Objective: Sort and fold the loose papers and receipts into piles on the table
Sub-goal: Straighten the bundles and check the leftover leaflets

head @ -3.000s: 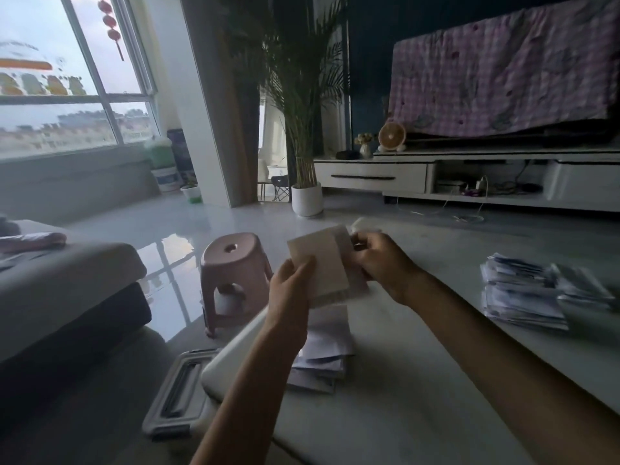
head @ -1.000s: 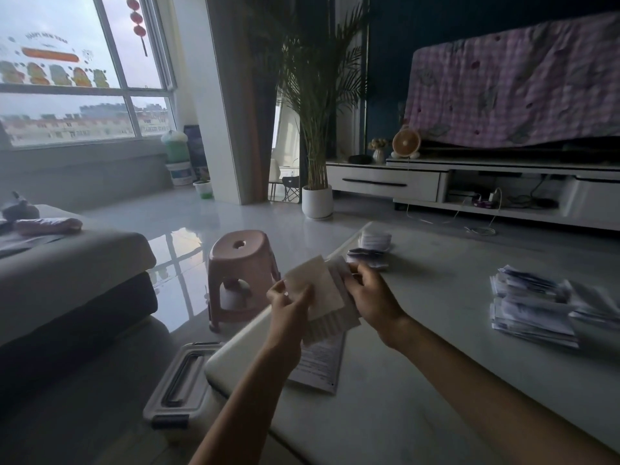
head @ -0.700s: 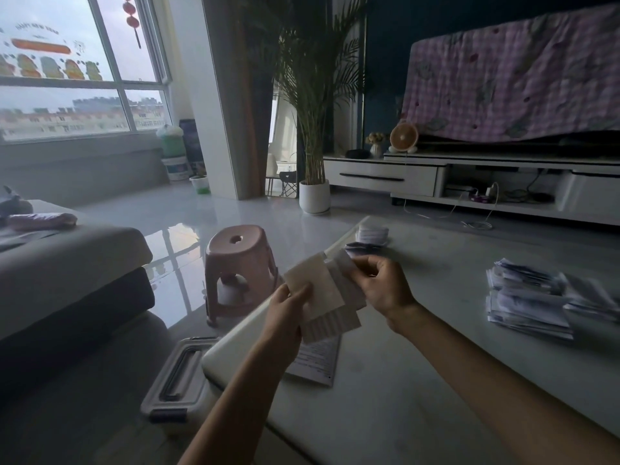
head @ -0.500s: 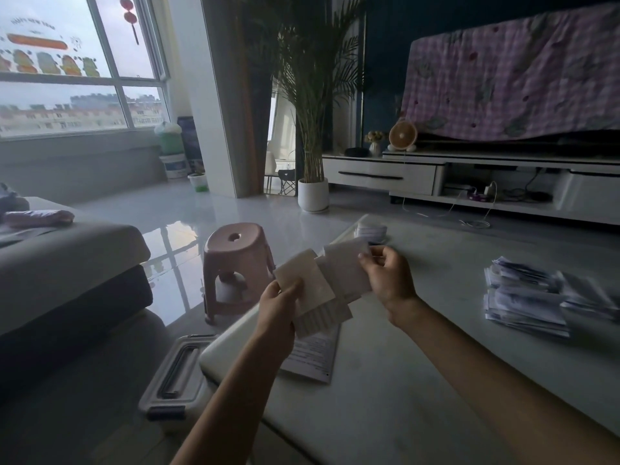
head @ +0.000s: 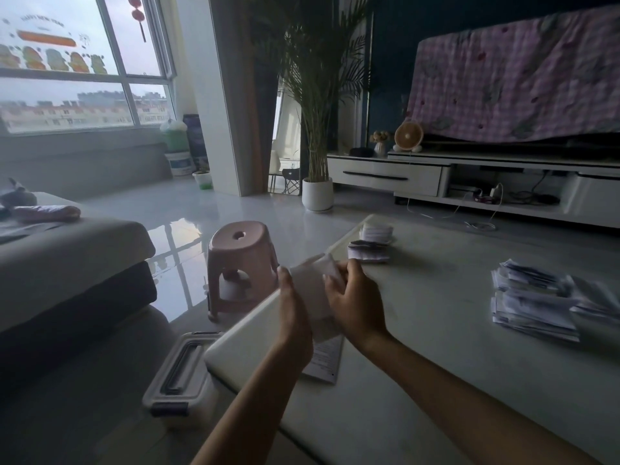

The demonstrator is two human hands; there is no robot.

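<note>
Both of my hands hold a small bundle of pale receipts (head: pixel 313 290) above the near left corner of the white table (head: pixel 419 364). My left hand (head: pixel 295 313) grips its left side and my right hand (head: pixel 355 303) grips its right side, fingers curled over the paper. A printed sheet (head: pixel 325 360) lies flat on the table under my hands. Two small folded piles (head: pixel 369 251) (head: pixel 375 231) sit at the far left edge. A larger heap of loose papers (head: pixel 536 303) lies at the right.
A pink plastic stool (head: pixel 240 263) stands on the floor left of the table. A lidded plastic box (head: pixel 179 377) sits on the floor by the table's near corner. A grey sofa (head: pixel 67 273) fills the left side.
My hands have come together and lowered slightly; the fanned receipts are now gathered into one bundle between both hands.
</note>
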